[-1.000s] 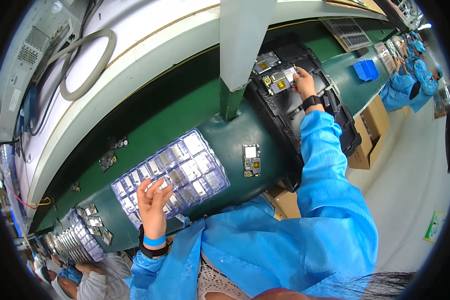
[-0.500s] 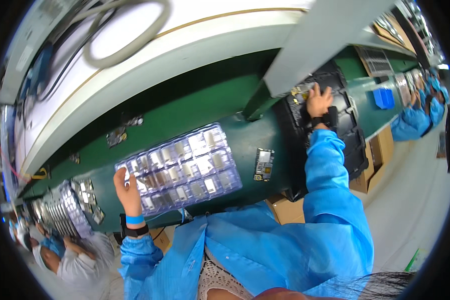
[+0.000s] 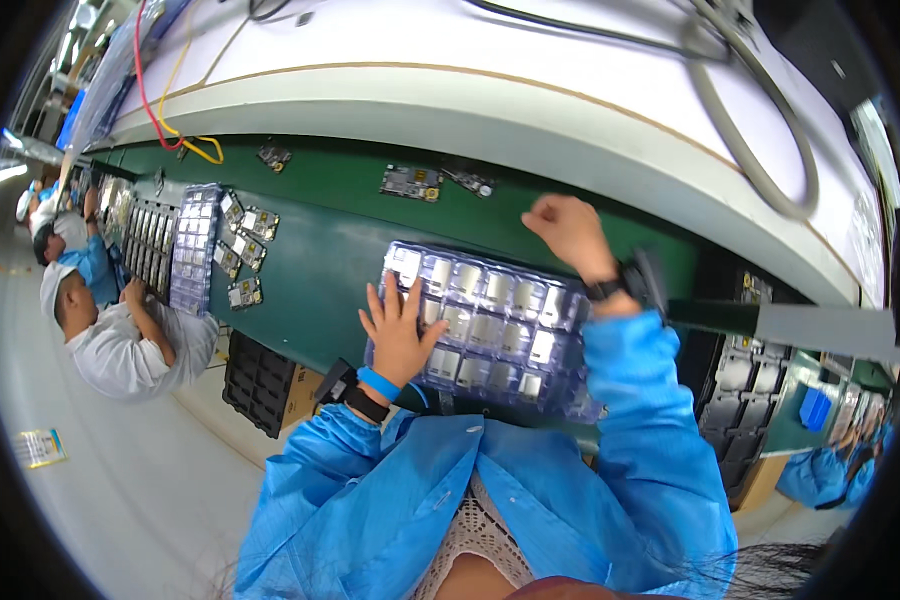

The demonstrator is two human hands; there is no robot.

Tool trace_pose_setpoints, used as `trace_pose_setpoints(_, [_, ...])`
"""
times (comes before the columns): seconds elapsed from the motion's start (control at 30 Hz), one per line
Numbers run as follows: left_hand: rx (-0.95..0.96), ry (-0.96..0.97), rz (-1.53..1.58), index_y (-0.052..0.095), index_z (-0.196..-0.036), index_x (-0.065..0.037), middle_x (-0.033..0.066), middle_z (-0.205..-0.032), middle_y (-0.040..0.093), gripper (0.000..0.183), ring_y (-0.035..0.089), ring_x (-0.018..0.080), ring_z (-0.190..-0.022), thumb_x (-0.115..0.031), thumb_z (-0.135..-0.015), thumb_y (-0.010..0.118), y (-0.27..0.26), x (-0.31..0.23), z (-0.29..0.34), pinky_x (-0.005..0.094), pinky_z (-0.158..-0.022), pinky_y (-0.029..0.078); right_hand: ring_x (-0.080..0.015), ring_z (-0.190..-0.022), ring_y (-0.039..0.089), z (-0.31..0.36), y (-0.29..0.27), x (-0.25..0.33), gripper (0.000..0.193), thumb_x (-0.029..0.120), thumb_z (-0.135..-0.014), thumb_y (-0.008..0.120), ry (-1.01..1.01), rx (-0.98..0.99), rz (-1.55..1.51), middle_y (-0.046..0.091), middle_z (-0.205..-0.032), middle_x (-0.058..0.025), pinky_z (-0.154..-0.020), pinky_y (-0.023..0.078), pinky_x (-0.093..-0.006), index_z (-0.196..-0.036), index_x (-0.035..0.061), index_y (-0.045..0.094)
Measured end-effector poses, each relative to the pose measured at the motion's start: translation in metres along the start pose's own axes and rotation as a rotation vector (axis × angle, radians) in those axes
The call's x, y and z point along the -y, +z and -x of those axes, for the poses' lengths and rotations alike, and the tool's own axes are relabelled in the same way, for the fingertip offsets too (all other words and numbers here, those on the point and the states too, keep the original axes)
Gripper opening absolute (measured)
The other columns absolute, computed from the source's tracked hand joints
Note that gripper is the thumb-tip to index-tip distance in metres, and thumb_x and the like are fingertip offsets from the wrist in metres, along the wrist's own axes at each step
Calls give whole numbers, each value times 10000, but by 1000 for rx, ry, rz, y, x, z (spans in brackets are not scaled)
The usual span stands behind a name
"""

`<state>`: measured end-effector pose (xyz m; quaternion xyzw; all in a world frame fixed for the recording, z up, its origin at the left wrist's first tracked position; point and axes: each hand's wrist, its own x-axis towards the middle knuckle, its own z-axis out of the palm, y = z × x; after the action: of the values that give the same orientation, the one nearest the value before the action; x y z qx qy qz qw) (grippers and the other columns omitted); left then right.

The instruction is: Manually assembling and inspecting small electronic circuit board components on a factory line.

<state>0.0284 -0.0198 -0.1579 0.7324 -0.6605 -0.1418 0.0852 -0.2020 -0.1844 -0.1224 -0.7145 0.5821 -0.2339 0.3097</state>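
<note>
A clear plastic tray [image 3: 457, 325] with several compartments lies before me on the bench, silvery rectangular parts in its pockets. My left hand [image 3: 402, 335] rests on its left end, fingers spread and nothing in its grasp. Above the tray's far right side is my right hand [image 3: 570, 232], its fingers curled in; whether anything is inside them is hidden. My right sleeve covers part of the tray's right end. Beyond the tray, a circuit board [image 3: 410, 183] and a second small board [image 3: 468, 182] lie on the green surface.
Several loose circuit boards [image 3: 245, 245] lie to the left, beside another clear tray [image 3: 196, 245]. A co-worker in white [image 3: 130, 330] sits at far left. A black tray [image 3: 738, 395] stands at right, near a grey post [image 3: 820, 332]. A white shelf [image 3: 370, 85] overhangs the bench.
The view has turned left. My right hand has come away from the black tray at right to above the clear tray, its fingers now curled. My left hand lies flatter on the clear tray.
</note>
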Motion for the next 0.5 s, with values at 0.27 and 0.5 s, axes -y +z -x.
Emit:
trace_pose_setpoints(0.27, [15,-12,72,347,-1307,-178,189,-1404,150,704,124,461,-1257,-398,-710,650,-5,-3,-4,641,-929,132,-234,-759,560,-114,142,-67,310,303,-714,678,-38,-242,537,605,-805,-105,-666,444,-357,-859,43,591])
trace_pose_setpoints(0.5, [22,-50,146,389,-1258,-118,188,-1389,190,686,140,450,-1258,-326,-676,688,-14,-6,-1,637,-937,124,-201,-704,545,-109,123,-83,288,289,-732,672,-10,-104,488,594,-765,-79,-624,442,-335,-858,42,591])
